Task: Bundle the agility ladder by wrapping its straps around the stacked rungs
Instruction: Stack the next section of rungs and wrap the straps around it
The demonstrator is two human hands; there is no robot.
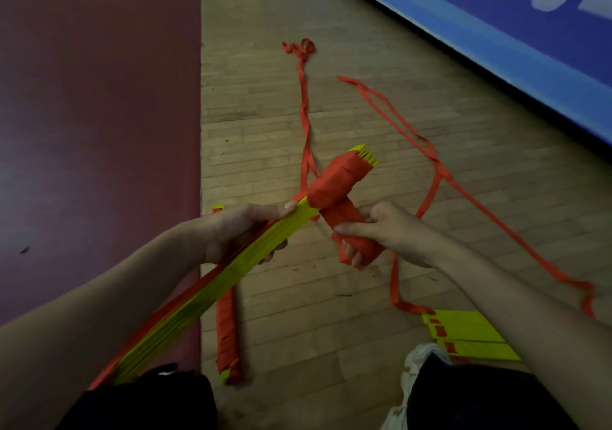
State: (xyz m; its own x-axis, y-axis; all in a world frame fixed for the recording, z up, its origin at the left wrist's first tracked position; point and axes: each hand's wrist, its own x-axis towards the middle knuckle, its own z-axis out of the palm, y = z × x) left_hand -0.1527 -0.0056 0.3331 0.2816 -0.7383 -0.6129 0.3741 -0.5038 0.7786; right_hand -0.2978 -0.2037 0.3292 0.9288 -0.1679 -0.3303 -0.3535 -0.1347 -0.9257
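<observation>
A stack of yellow ladder rungs (pixel 212 290) slants from my lap up to the middle of the view. My left hand (pixel 238 231) grips the stack partway along. Its far end is wound in orange strap (pixel 337 178), with yellow rung tips (pixel 364 154) sticking out. My right hand (pixel 384 231) holds a wide band of orange strap (pixel 344 217) pulled down from that wrapped end, fingers curled round it. Loose strap (pixel 304 105) trails away over the wooden floor, and another length (pixel 430 154) loops off to the right.
A finished bundle wrapped in orange (pixel 228 330) lies on the floor below the stack. Yellow rungs with orange tabs (pixel 470 333) lie under my right forearm. Dark red flooring (pixel 99 115) covers the left; a blue banner (pixel 496 22) runs along the far right. My knees and a shoe (pixel 420 360) are at the bottom.
</observation>
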